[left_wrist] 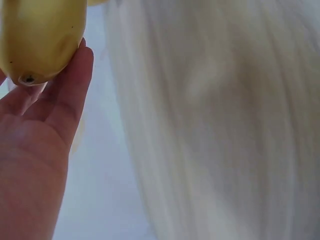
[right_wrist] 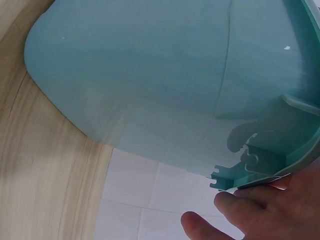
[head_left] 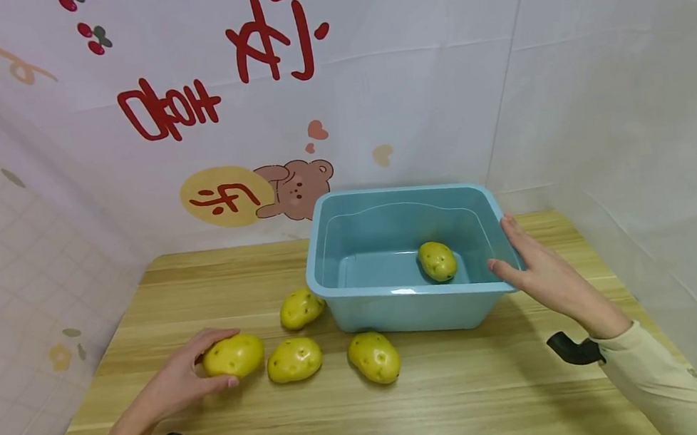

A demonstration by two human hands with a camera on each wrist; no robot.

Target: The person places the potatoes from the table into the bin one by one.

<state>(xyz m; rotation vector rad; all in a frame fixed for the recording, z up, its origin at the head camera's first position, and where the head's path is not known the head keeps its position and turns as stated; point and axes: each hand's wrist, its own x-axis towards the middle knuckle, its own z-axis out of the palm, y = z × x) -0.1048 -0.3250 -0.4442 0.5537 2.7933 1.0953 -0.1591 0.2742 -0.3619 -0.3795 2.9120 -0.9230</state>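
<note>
Near the left side of the table, my left hand (head_left: pixel 179 373) grips a yellow potato (head_left: pixel 234 356) between thumb and fingers. In the left wrist view the potato (left_wrist: pixel 42 37) sits against the fingers, its dark-spotted end toward the palm. A light blue plastic bin (head_left: pixel 407 311) stands at the back, with one potato (head_left: pixel 437 261) lying inside on its floor. My right hand (head_left: pixel 552 277) holds the bin's right rim, thumb over the inner side and fingers outside. From the right wrist, the bin's outer wall (right_wrist: pixel 140 75) fills much of the view.
Three more potatoes lie on the wooden table (head_left: pixel 446 393): one against the bin's left corner (head_left: pixel 301 308), a second potato (head_left: pixel 294 359) beside the held one, and a third potato (head_left: pixel 374 358) before the bin. White sheeting (head_left: pixel 425 94) with printed figures encloses the table's back and sides.
</note>
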